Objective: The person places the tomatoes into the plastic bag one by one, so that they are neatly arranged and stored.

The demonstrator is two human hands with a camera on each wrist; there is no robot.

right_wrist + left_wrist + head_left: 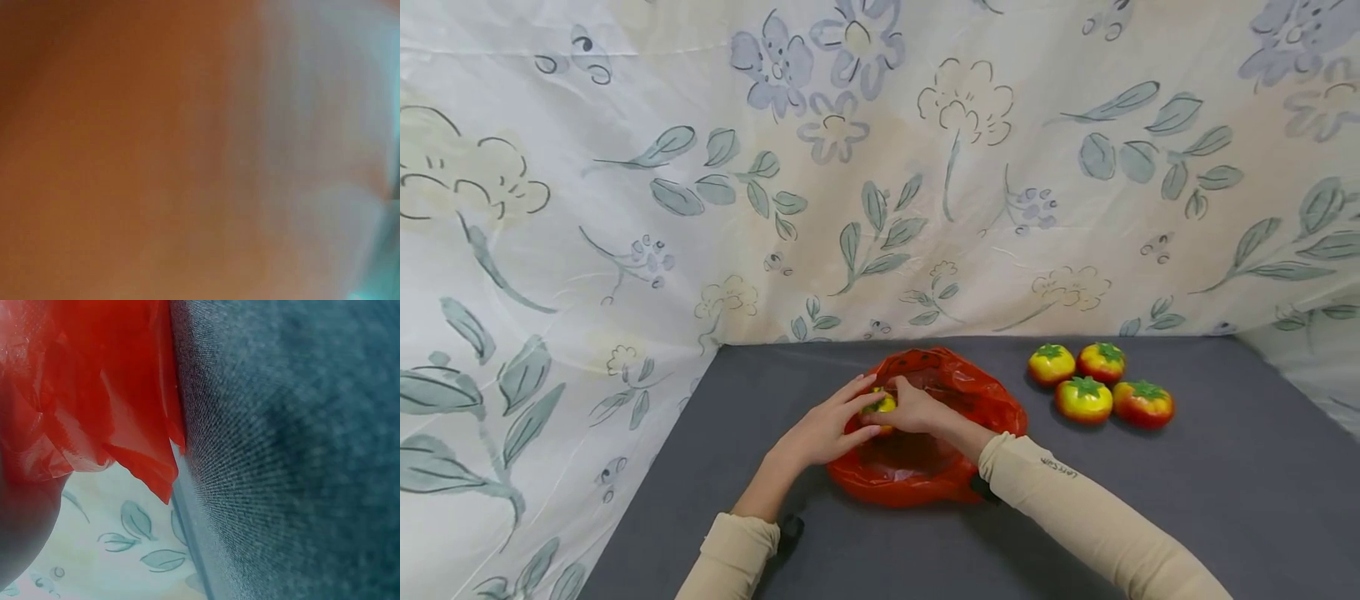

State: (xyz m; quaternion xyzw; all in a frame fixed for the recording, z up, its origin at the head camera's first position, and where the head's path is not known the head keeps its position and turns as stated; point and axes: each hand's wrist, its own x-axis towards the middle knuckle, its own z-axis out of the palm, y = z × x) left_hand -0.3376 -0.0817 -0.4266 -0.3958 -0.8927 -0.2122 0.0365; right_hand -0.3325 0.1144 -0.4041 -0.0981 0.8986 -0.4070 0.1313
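A red plastic bag (pixel 898 492) stands with its mouth spread wide in the head view. Inside its left part is a yellow-and-red toy tomato (pixel 886 403), mostly covered by the hands. My right hand (pixel 917 410) reaches into the bag and grips this tomato from the right. From the left, my left hand (pixel 829 427) lies over the bag's rim, its fingers fairly straight along the tomato and its thumb apart below. In the left wrist view, the bag's crinkled side (pixel 125 394) hangs beside part of the hand. Orange-brown blur fills most of the right wrist view.
Several yellow-and-red toy tomatoes (pixel 1084 401) with green leaf tops sit grouped to the right of the bag. Everything rests on a dark grey tabletop (pixel 1225 500). A floral cloth (pixel 880 167) hangs behind the table and along its sides.
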